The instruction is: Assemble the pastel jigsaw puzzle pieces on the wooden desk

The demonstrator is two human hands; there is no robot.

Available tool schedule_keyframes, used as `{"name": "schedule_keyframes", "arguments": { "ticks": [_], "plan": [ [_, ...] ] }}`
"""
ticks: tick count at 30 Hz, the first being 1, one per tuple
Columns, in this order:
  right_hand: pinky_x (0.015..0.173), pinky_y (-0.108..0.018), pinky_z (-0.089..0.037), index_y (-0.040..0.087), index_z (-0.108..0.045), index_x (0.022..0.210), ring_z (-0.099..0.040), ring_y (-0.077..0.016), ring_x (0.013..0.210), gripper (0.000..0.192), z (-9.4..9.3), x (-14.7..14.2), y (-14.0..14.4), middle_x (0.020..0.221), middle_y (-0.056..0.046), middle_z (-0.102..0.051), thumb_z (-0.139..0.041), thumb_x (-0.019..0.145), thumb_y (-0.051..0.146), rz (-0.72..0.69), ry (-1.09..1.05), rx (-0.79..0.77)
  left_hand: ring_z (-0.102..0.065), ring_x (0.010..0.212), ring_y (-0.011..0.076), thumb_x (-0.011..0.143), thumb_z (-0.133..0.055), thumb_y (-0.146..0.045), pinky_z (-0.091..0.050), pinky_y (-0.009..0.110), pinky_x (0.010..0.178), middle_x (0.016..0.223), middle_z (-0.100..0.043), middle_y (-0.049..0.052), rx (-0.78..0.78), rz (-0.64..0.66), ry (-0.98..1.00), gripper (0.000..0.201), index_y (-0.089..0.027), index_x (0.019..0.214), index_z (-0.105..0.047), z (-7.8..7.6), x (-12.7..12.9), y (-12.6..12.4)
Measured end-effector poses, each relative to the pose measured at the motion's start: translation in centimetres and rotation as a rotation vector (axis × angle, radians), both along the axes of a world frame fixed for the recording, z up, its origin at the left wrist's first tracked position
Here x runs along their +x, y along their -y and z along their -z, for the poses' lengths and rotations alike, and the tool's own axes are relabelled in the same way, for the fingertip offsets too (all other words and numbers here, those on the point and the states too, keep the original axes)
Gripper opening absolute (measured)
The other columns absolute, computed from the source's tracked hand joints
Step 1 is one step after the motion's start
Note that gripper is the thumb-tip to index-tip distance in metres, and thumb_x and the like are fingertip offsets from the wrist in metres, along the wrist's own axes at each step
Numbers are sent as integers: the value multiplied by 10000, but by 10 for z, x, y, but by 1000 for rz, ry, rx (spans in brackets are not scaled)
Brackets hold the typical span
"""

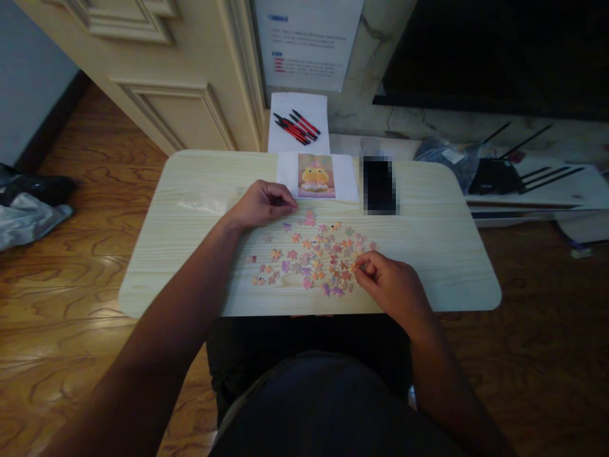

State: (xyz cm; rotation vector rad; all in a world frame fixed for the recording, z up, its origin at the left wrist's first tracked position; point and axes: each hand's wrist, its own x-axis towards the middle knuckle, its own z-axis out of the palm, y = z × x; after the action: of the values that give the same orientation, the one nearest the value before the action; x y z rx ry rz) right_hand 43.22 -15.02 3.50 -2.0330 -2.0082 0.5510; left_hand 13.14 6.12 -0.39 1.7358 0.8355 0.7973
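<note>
Loose jigsaw puzzle pieces (pixel 318 257) in pink, orange and purple lie spread over the middle of a pale wooden table (pixel 166 222). At the right side of the spread, my right hand (pixel 392 282) pinches a small orange puzzle piece (pixel 354 267) between thumb and fingertips. My left hand (pixel 264 204) is beyond the pieces on the left, its thumb and fingers pressed together; whatever they may hold is hidden. Just past its fingertips lies a white sheet with a printed picture (pixel 316 178) of a yellow cartoon figure.
A dark, pixelated rectangle (pixel 379 184) lies right of the sheet. Clear plastic (pixel 204 197) rests on the table's left part. Behind the table, several red and black pens (pixel 297 127) lie on white paper. A black router (pixel 497 176) with antennas stands at the right.
</note>
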Motion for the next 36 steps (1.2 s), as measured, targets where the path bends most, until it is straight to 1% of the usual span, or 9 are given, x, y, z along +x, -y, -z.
{"name": "schedule_keyframes", "arguments": {
  "ticks": [6, 10, 14, 21, 28, 32, 36],
  "plan": [
    [680, -318, -449, 274, -757, 1005, -736, -216, 691, 104, -2, 0, 1, 777, 9, -789, -679, 981, 338, 13, -23, 22, -726, 713, 165, 756, -898, -374, -598, 300, 701, 822, -816, 71, -3, 2, 6, 222, -168, 819, -846, 3, 0, -2],
    [667, -313, -472, 267, -766, 977, -703, -196, 643, 122, -7, 7, 3, 750, 8, -779, -678, 975, 351, 55, -90, 49, -725, 716, 168, 758, -895, -390, -596, 303, 700, 822, -812, 72, 8, -4, -12, 239, -165, 822, -848, 3, -1, -2],
    [640, -316, -470, 273, -780, 1001, -688, -191, 609, 136, -13, 15, 10, 728, 16, -774, -688, 972, 368, 73, -99, 21, -733, 737, 167, 775, -895, -383, -608, 306, 730, 843, -815, 70, 7, -7, -21, 227, -168, 830, -850, 2, -2, -1],
    [667, -321, -464, 281, -759, 1042, -714, -199, 648, 128, -11, 11, 24, 765, 32, -791, -766, 951, 371, 69, -51, -73, -723, 718, 157, 766, -912, -389, -608, 287, 716, 822, -816, 67, 3, -8, -10, 236, -168, 826, -855, -2, -1, 0],
    [672, -321, -436, 283, -759, 1068, -726, -208, 676, 118, -9, 11, 26, 762, 32, -789, -752, 982, 363, 48, -3, -57, -726, 721, 163, 752, -930, -425, -607, 283, 709, 825, -816, 74, 3, -6, -16, 280, -165, 819, -848, -2, -1, -1],
    [689, -319, -440, 286, -775, 1045, -751, -217, 722, 97, -10, 15, 25, 811, 10, -817, -693, 1021, 331, 32, 12, -38, -721, 722, 163, 759, -929, -423, -603, 294, 713, 831, -809, 77, 3, -10, -15, 282, -163, 828, -847, -1, -1, -1],
    [679, -311, -437, 279, -783, 1019, -739, -208, 691, 106, -8, 18, 26, 785, 9, -808, -686, 1013, 322, 32, 14, -16, -715, 725, 153, 762, -932, -419, -598, 283, 721, 829, -803, 67, -12, -5, -8, 280, -161, 823, -840, -2, -1, 0]
  ]
}}
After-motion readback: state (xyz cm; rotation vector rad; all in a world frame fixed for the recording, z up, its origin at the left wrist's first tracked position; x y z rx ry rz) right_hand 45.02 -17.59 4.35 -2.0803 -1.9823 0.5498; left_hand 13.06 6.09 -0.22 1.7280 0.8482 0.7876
